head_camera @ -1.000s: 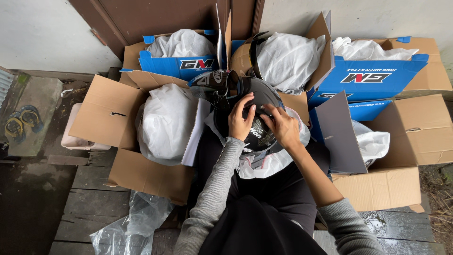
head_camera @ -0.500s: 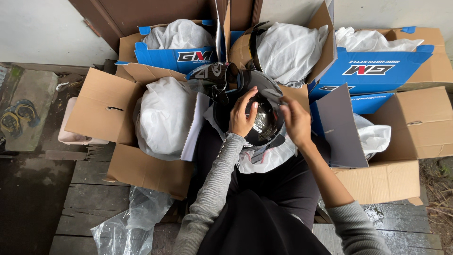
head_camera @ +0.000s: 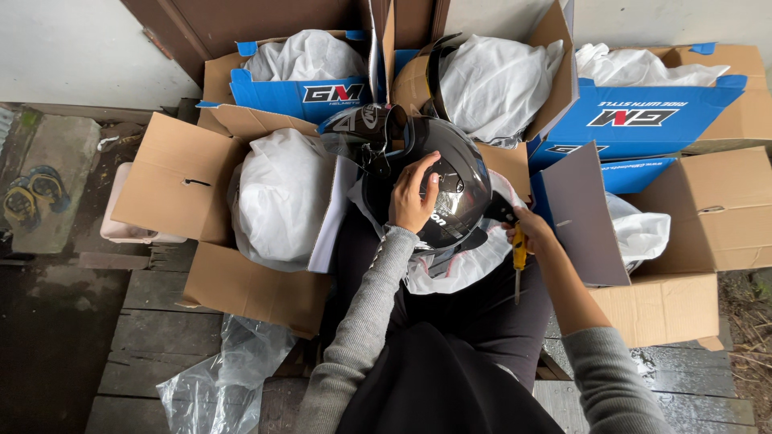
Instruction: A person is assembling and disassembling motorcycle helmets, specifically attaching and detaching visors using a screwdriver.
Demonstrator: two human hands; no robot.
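Note:
A glossy black helmet [head_camera: 454, 181] rests on my lap over a white cloth bag [head_camera: 454, 269], its clear visor [head_camera: 362, 133] raised toward the far side. My left hand [head_camera: 412, 197] lies flat on the helmet's crown and steadies it. At the helmet's right side my right hand [head_camera: 532, 231] grips a screwdriver with a yellow and black handle [head_camera: 519, 251], its shaft pointing down toward my lap.
Open cardboard boxes surround me: one at left [head_camera: 173, 189] holding a white-bagged helmet [head_camera: 281, 197], blue-printed boxes behind [head_camera: 301, 92] and at right [head_camera: 651, 112], and a brown box at right [head_camera: 700, 233]. A crumpled clear plastic bag [head_camera: 221, 382] lies on the wooden planks at lower left.
My right hand has come off the helmet's top and moved to its right side, now holding the screwdriver. The left hand stays on the crown.

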